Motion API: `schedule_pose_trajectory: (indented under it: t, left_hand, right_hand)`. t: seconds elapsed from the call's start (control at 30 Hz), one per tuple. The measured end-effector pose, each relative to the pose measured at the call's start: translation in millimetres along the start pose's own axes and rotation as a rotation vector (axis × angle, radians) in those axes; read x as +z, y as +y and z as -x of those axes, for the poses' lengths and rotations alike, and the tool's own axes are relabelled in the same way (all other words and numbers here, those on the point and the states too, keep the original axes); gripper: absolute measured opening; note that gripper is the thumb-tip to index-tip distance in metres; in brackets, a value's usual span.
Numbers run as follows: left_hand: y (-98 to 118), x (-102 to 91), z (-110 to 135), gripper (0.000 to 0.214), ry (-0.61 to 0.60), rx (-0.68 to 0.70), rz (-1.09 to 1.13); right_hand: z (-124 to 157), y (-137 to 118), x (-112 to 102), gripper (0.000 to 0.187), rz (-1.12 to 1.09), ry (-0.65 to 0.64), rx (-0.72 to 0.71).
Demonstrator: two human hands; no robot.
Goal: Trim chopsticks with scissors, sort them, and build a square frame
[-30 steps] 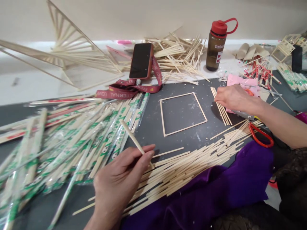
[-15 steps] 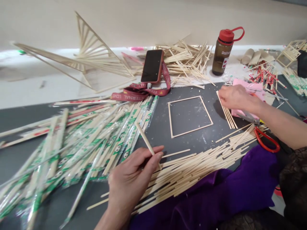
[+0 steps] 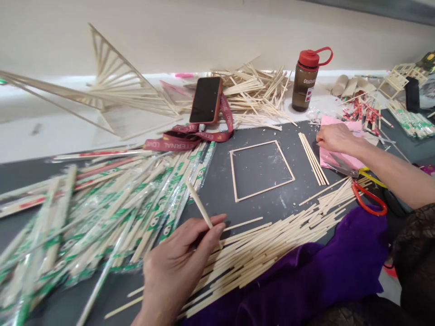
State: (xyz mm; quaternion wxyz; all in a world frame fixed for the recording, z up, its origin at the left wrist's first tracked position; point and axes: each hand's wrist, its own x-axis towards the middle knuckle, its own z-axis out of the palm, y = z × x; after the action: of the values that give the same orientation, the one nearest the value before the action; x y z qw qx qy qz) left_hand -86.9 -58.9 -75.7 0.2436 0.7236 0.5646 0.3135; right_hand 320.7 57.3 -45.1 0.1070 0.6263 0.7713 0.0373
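Observation:
My left hand [image 3: 176, 267] is closed on a bare wooden chopstick [image 3: 199, 204] that points up and away, over a spread of thin split sticks [image 3: 265, 244] near the front edge. My right hand [image 3: 335, 137] rests with curled fingers on pink paper [image 3: 340, 158], just right of a small row of short sticks [image 3: 313, 158]; what its fingers hold, if anything, is hidden. A square frame of thin sticks [image 3: 261, 170] lies on the dark mat between the hands.
Wrapped chopsticks in green-printed sleeves [image 3: 102, 208] cover the left. A phone [image 3: 205, 99] on a red lanyard, a loose stick heap [image 3: 254, 90], a red-capped bottle [image 3: 306, 81] and a stick structure [image 3: 112, 86] stand behind. Red-handled scissors [image 3: 369, 199] and purple cloth [image 3: 306, 280] lie at the right.
My right hand has drawn back to the right, off the row of short sticks and onto the pink paper. My left hand keeps its hold on the chopstick; the view has shifted slightly.

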Motion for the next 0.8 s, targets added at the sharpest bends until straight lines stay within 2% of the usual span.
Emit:
schedule_pose_trajectory:
  t: [0.1, 0.2, 0.37, 0.47, 0.53, 0.6, 0.7, 0.8]
  left_hand:
    - [-3, -0.3, 0, 0.023, -0.019, -0.001, 0.012]
    - [-4, -0.8, 1, 0.023, -0.02, 0.008, 0.011]
    - [-7, 1.1, 3, 0.023, -0.021, 0.057, 0.015]
    - [-9, 1.3, 2, 0.023, -0.03, 0.065, 0.015]
    - [-9, 0.1, 1, 0.023, -0.032, 0.062, 0.016]
    - [-7, -1.5, 2, 0.022, -0.024, 0.066, 0.02]
    - [-4, -2.0, 4, 0.021, -0.004, 0.081, 0.038]
    - [1, 0.9, 6, 0.023, 0.051, 0.066, 0.056]
  right_hand:
    - [-10, -1, 6, 0.019, 0.055, -0.018, -0.014]
    - [-18, 0, 3, 0.015, 0.074, -0.007, 0.016]
    - [-38, -19, -21, 0.035, 0.105, 0.194, 0.136]
    - [-60, -51, -29, 0.034, 0.06, 0.184, -0.064]
    - [-75, -73, -27, 0.038, 0.028, 0.165, -0.38]
    - [-87, -90, -22, 0.042, 0.047, 0.159, -0.501]
    - [-98, -99, -12, 0.041, 0.089, 0.141, -0.516]
    - [-99, -92, -7, 0.038, 0.106, 0.123, -0.492]
